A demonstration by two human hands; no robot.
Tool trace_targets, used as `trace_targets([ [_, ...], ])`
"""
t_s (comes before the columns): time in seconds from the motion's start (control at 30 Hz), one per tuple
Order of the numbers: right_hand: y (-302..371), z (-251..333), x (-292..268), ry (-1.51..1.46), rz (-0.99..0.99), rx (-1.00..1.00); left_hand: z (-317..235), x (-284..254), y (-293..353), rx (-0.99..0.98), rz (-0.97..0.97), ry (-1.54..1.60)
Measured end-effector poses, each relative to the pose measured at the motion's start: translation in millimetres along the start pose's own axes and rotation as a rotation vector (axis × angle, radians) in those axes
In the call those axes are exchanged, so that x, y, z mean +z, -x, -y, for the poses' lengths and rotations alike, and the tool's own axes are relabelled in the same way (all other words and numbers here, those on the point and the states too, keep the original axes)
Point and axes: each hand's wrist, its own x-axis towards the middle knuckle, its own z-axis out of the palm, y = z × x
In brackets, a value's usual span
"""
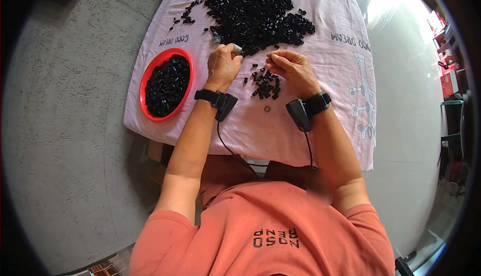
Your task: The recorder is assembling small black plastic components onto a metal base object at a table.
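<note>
My left hand (224, 66) is closed at the near edge of a large heap of small black plastic pieces (250, 13). A pale grey covering (237, 49) shows at one of its fingertips, and whatever the fingers hold is hidden. To its right, my right hand (294, 69) pinches thumb and forefinger together over something too small to make out. Between and below the hands lies a loose cluster of the same black pieces (265, 84). A small dark ring (267, 109) rests on the cloth nearer to me.
A red oval basin (145, 111) full of black pieces stands left of my left forearm. A pink printed cloth (335, 95) covers the table. Wrist-worn black devices trail a cable (228, 146) past the table's near edge. Red and green objects (448, 83) line the far right.
</note>
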Motion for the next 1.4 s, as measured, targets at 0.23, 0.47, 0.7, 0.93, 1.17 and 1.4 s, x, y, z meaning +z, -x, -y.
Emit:
trace_targets([
  [0.23, -1.5, -1.7, 0.4, -0.014, 0.008, -0.010, -8.3, 3.6, 9.9, 0.109, -0.022, -0.070],
  [0.47, -0.5, -3.1, 1.2, 0.049, 0.010, -0.013, -18.8, -12.8, 26.5, 0.119, -0.011, 0.120],
  [0.7, 3.4, -5.2, 10.4, 0.225, 0.089, -0.029, -37.5, -30.5, 44.9, -0.076, 0.226, 0.884],
  [0.93, 6.4, -3.7, 12.6, 0.226, 0.095, -0.033, -46.3, -33.0, 50.4, -0.058, 0.224, 0.843],
  [1.17, 5.4, -6.0, 11.9, 0.169, 0.091, 0.016, -52.0, -19.4, 51.2, -0.015, 0.025, 0.560],
  [1.4, 4.6, -7.8, 14.0, 0.153, 0.074, 0.025, -61.8, -22.3, 45.7, -0.155, 0.035, 0.741],
])
